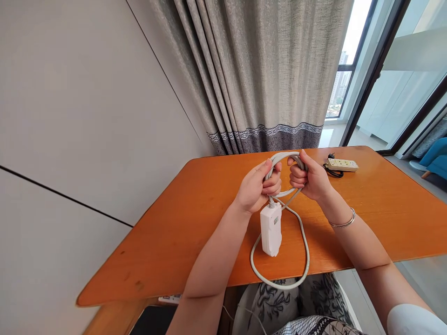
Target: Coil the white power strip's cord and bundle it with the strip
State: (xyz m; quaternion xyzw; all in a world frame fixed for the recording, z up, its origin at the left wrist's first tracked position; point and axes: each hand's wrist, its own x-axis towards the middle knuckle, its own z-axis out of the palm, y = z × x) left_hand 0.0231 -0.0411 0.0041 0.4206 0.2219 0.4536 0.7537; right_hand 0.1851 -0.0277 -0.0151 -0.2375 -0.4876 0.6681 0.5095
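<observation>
White power strip (271, 229): hanging upright just below the left hand (256, 188), over the orange table (174, 223) and close to its near edge. Pale cable (304, 242) leaving the strip's top, running up through the left fist, arching across to the right hand (309, 179), then dropping in one long loop overhanging the near edge. Both fists clamped on the cable, knuckles almost meeting under the arch.

Looks like coiling. Best done by matching each new turn to the hanging loop, feeding slack through the right fist without twist, and sparing the joint between cable and strip any sharp bend. Worth lifting the loop clear of the table edge to avoid a snag, and minding the silver bangle (344, 222) near the cable.

Bare tabletop on both sides of the hands. Second power strip (342, 164) with a black cord (333, 173) well apart at the far right. Wall close on the left, curtain (265, 70) behind the far edge.
</observation>
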